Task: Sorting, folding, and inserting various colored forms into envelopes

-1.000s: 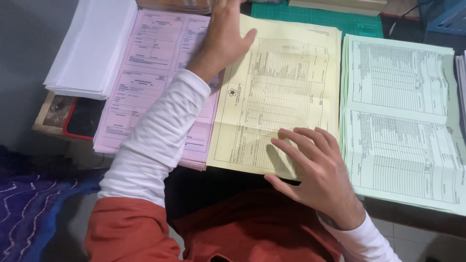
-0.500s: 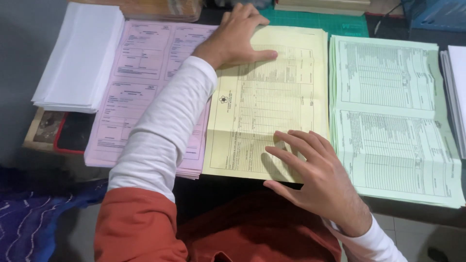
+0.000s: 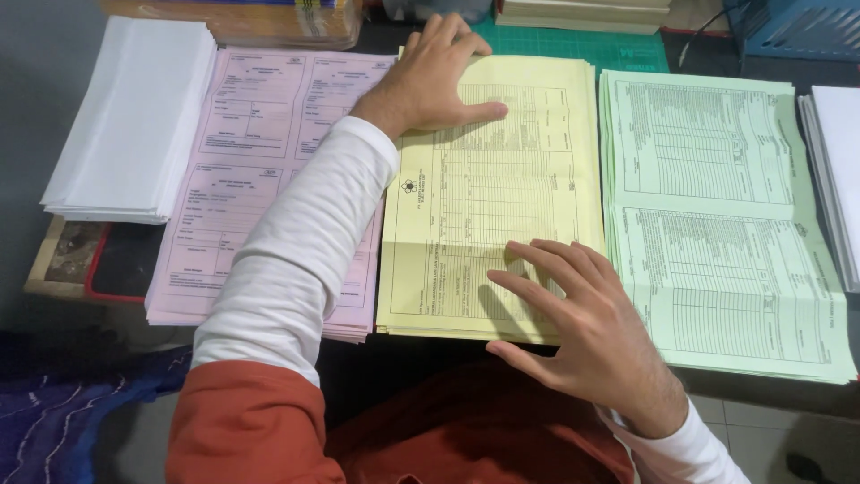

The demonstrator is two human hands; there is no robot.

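- We take the yellow stack of forms (image 3: 488, 202) as our landmark; it lies in the middle of the dark table (image 3: 761, 390), printed side up, with a faint crease across its middle.
- Our left hand (image 3: 439, 76) lies flat on the far left corner of the yellow stack, fingers loosely spread, thumb stretched right along the top sheet; it grips nothing.
- Our right hand (image 3: 582, 327) rests on the near right part of the same stack, fingers apart and fingertips pressing the top sheet, palm hanging past the near edge; it clasps nothing either.
- Just left of the yellow stack lies a pink stack of forms (image 3: 242, 179), partly covered by our white sleeve (image 3: 296, 251).
- Further left of that sits a plain white paper pile (image 3: 134, 116).
- Just right of the yellow stack lies a green stack of forms (image 3: 717, 215), and beyond it the edge of another white pile (image 3: 838, 161).
- Beyond the yellow stack we see a green cutting mat (image 3: 618, 54) and a blue tray (image 3: 797, 27).
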